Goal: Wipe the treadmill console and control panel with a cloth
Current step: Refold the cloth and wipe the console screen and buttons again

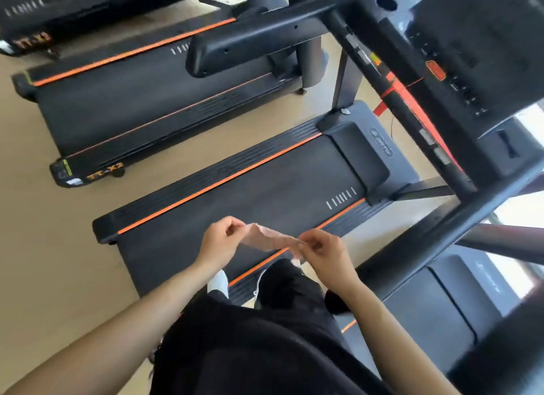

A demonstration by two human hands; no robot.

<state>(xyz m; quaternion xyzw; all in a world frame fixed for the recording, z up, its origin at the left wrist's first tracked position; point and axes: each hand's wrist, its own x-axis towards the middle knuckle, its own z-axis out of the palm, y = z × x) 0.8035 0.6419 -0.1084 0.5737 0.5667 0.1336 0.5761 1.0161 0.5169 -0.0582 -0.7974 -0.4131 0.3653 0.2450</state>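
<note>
Cloth first: we have a small, pale pink, soft fabric cloth [269,238] stretched between our two hands, held out in front of us above the dark running belt [265,185] of the nearest treadmill. Our left hand [219,240] has its grip pinched shut on one end, thumb and fingertips pressed together on the fabric; our right hand [322,252] has its grip closed on the other end the same way. The cloth sags a little in the middle, so it reads as being opened out or folded, we judge, not yet put to work.

Moving outward, the black treadmill console with its rows of small buttons and orange stop key [450,79] sits up at the top right, well apart from the cloth. Nothing is touching it. The black handlebar [412,120] with its orange trim runs beside it, also untouched.

So where are we? Right at the start, by our reckoning: cloth in hand, readied, but no wiping visible on console or control panel. All the actual cleaning looks left to do. We cannot tell from here whether the panel is dusty or already clean.

Further out, more black treadmills with orange stripes [141,79] line the beige floor [44,232].
</note>
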